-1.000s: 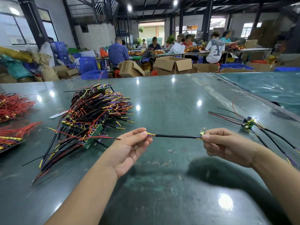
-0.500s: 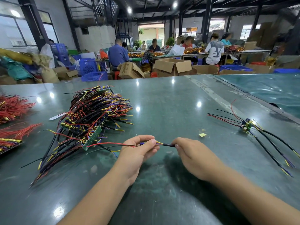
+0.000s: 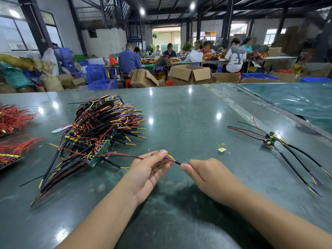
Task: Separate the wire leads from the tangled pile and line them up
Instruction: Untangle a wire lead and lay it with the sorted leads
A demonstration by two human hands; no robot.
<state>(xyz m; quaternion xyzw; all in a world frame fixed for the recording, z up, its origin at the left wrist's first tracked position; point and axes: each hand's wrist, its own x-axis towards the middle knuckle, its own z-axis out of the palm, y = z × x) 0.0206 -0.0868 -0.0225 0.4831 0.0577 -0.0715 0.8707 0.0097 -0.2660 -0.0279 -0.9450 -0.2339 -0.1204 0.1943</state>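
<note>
A tangled pile of black, red, yellow and purple wire leads [image 3: 100,133] with small green boards lies on the green table [image 3: 188,114] at the left. My left hand [image 3: 149,169] pinches one wire lead [image 3: 175,161] near its small board, with red and black strands trailing back toward the pile. My right hand [image 3: 208,175] pinches the black sleeve of that same lead just right of the left fingers. Three separated leads [image 3: 287,151] lie side by side at the right.
Bundles of red wires [image 3: 12,121] sit at the table's left edge. A small yellow scrap [image 3: 222,149] lies beyond my right hand. A second table under green plastic [image 3: 296,101] adjoins on the right. Cardboard boxes, blue crates and seated workers fill the background.
My right hand slid left along the black sleeve from its far end to right beside my left hand. The yellow scrap dropped onto the table.
</note>
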